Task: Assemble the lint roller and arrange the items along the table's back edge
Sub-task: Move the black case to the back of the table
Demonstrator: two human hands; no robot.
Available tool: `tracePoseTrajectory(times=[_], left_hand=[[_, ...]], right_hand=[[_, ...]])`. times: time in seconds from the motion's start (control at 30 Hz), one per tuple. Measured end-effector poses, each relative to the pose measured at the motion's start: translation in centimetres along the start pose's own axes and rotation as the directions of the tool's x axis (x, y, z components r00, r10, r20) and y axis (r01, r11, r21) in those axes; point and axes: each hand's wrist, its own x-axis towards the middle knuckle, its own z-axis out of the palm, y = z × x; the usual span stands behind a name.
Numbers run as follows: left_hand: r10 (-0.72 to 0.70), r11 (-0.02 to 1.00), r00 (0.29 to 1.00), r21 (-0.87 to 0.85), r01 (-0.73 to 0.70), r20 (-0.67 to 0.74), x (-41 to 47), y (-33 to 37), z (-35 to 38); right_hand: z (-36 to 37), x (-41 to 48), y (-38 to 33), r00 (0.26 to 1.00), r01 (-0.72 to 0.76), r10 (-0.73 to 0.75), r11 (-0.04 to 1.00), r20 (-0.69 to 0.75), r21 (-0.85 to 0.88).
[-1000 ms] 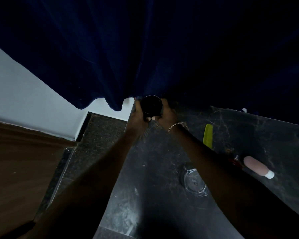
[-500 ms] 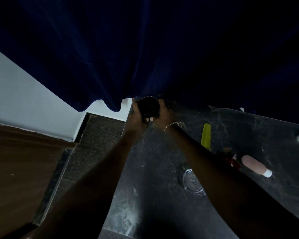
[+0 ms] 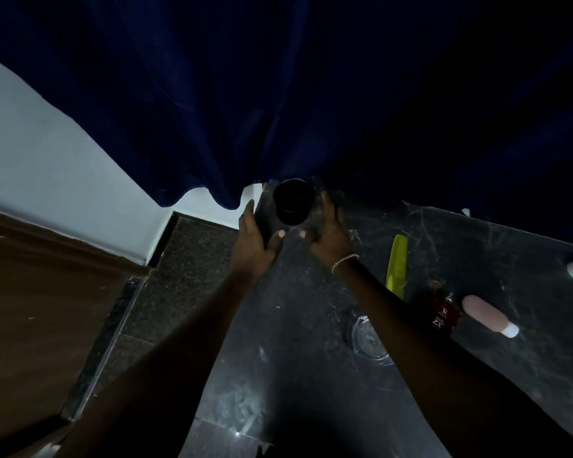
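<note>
A dark cylindrical container (image 3: pixel 293 202) stands at the back-left corner of the table (image 3: pixel 278 342), just under the hem of the blue curtain (image 3: pixel 278 94). It stands upright, long axis vertical, round top facing the camera. The left hand (image 3: pixel 253 241) and right hand (image 3: pixel 328 231) flank it with fingers spread — neither appears clamped on it, though contact on the right side cannot be confirmed (low light). The container lies directly ahead of both hands, roughly equidistant.

Items not yet arranged lie well to the right: a yellow-green comb (image 3: pixel 397 266) with its long axis running front-to-back, a dark red bottle (image 3: pixel 444 317), and a pink bottle (image 3: pixel 487 315) with its white cap pointing right and toward the front edge.
</note>
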Motion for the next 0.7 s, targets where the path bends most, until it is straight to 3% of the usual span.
tracePoseTrajectory(times=[0.13, 0.27, 0.37, 0.5, 0.7], left_hand=[[0.144, 0.918, 0.989, 0.371, -0.141, 0.021, -3.6, -0.7, -1.2], [0.297, 0.738, 0.943, 0.591, -0.326, 0.15, -7.5, -0.2, -1.0], [0.357, 0.664, 0.91, 0.628, -0.406, 0.212, -10.1, 0.7, 0.3], [0.374, 0.668, 0.884, 0.58, -0.467, 0.281, -13.8, 2.0, 3.6], [0.357, 0.621, 0.856, 0.589, -0.517, 0.375, -18.3, 3.6, 8.8]], right_hand=[[-0.5, -3.8, 1.1, 0.989, 0.096, -0.127, 0.943, -0.078, -0.318], [-1.7, -8.7, 1.8, 0.975, 0.129, -0.194, 0.895, -0.111, -0.428], [-2.7, -12.6, 2.7, 0.969, 0.146, -0.223, 0.859, -0.103, -0.491], [-4.1, -17.5, 4.9, 0.969, 0.133, -0.223, 0.83, -0.103, -0.541], [-6.4, -24.0, 9.6, 0.986, 0.03, -0.101, 0.89, -0.133, -0.456]])
